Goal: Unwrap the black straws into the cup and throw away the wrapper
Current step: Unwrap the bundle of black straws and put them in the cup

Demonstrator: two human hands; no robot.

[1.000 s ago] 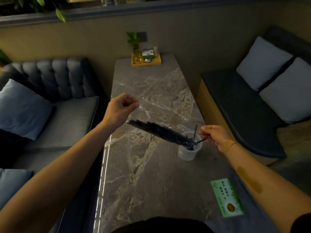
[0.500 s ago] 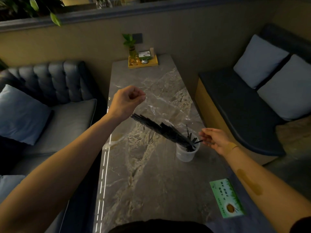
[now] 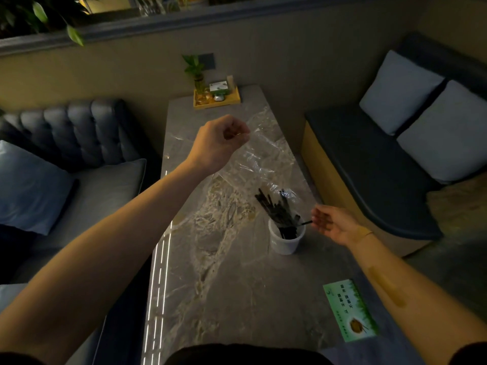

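Fingers of the left hand (image 3: pixel 220 143) pinch shut on the clear crinkly plastic wrapper (image 3: pixel 266 164), held up high. Right hand (image 3: pixel 333 224) fingers are spread open beside one thin black straw (image 3: pixel 305 223). Black straws (image 3: pixel 278 212) stand in the white plastic cup (image 3: pixel 286 241) on the grey marble table (image 3: pixel 210 285).

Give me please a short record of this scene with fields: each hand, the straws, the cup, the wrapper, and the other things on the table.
left hand: raised above the table, closed on the top of the wrapper
right hand: open beside the cup, holding nothing
wrapper: clear plastic, hanging from the left hand toward the cup, looks empty
black straws: in the cup, leaning left, one sticking out toward the right hand
cup: white, upright on the table
table: marble-patterned top
other: green card near the front right edge; yellow tray at the far end
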